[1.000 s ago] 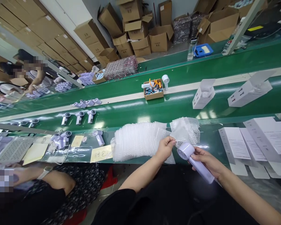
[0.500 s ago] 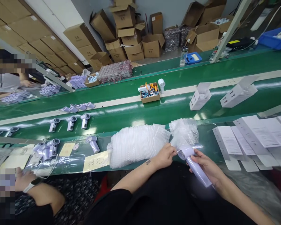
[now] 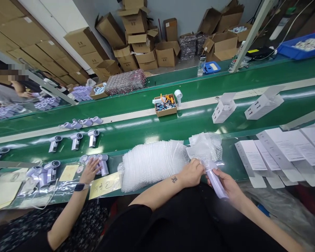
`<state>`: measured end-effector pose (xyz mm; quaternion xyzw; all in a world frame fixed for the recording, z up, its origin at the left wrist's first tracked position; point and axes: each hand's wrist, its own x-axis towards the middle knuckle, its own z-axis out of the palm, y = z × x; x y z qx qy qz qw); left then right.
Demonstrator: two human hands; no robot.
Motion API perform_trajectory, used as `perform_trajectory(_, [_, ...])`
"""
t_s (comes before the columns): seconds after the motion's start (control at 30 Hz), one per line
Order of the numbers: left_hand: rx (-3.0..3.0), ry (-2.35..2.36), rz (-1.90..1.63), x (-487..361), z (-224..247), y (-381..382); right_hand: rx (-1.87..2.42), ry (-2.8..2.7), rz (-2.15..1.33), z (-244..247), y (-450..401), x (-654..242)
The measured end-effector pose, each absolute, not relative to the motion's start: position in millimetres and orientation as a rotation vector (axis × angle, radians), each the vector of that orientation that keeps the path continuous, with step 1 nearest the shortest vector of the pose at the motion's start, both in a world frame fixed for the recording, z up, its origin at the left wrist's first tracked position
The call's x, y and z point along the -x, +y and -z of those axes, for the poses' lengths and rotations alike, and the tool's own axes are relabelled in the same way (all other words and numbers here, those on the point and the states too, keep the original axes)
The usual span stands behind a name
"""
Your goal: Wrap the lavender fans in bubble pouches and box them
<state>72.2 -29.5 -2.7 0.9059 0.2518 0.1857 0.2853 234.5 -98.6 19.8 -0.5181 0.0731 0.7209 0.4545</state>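
My right hand (image 3: 227, 183) holds the handle of a lavender handheld fan (image 3: 217, 184), which points down and to the right. The fan's head is covered by a bubble-wrap bag (image 3: 201, 151). My left hand (image 3: 193, 172) is closed on the bag's edge beside the fan head; its fingertips are partly hidden. More bubble wrap (image 3: 215, 145) lies just behind the fan. To the left of my left hand is a long row of stacked bubble bags (image 3: 152, 164) at the bench edge.
At left, a co-worker's hand (image 3: 90, 170) touches lavender fans (image 3: 103, 164) near a yellow note (image 3: 105, 185). White boxes (image 3: 254, 157) stand open at right. Beyond lie a parts carton (image 3: 166, 110), a white fan (image 3: 178, 96) and two open boxes (image 3: 224, 109) on the green line.
The bubble bag now covers the fan's head, and my left hand has shifted right with it. The co-worker's hand has reached in to the fans at left, where another fan now lies.
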Motion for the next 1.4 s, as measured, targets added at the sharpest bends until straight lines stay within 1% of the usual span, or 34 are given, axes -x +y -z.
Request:
perform_trajectory(0.13, [-2.272, 0.646, -0.530, -74, 1, -24, 1.243, 0.245, -1.804, -23, -105, -240])
perform_trajectory(0.3, [-2.183, 0.726, -0.590, -83, -5, -12, 1.210, 0.171, -1.784, -32, -107, -234])
perform_trajectory(0.4, [-2.087, 0.788, -0.582, -89, 1, -9, 1.191, 0.178, -1.804, -30, -107, -233])
perform_trajectory(0.53, [-2.010, 0.887, -0.569, -93, 13, -10, 1.261, 0.167, -1.713, -26, -108, -236])
perform_trajectory(0.7, [-2.231, 1.004, -0.612, -84, 20, -31, 1.273, 0.126, -1.622, -24, -106, -237])
perform_trajectory(0.77, [-2.386, 0.904, -0.567, -82, 18, -40, 1.301, 0.097, -1.534, -19, -105, -236])
perform_trajectory(0.87, [-2.433, 0.621, -0.464, -90, 6, -40, 1.370, 0.114, -1.481, -10, -105, -234])
perform_trajectory(1.0, [-2.122, 0.739, -0.405, -105, -23, -22, 1.472, 0.027, -1.667, -12, -110, -241])
perform_trajectory(1.07, [-1.946, 0.798, -0.347, -108, -40, -18, 1.611, -0.251, -1.683, -26, -113, -255])
perform_trajectory(1.2, [-1.550, 0.889, -0.153, -102, -76, -21, 1.848, -0.962, -1.467, -72, -122, -291])
perform_trajectory(1.23, [-1.494, 0.872, -0.157, -99, -85, -21, 1.849, -1.039, -1.461, -83, -124, -297])
perform_trajectory(1.3, [-1.500, 0.824, -0.296, -96, -99, -16, 1.804, -1.062, -1.476, -101, -126, -302])
perform_trajectory(1.37, [-1.605, 0.785, -0.468, -96, -105, -8, 1.725, -1.031, -1.470, -109, -126, -296])
perform_trajectory(1.4, [-1.676, 0.742, -0.501, -97, -105, -5, 1.671, -1.005, -1.462, -109, -125, -290])
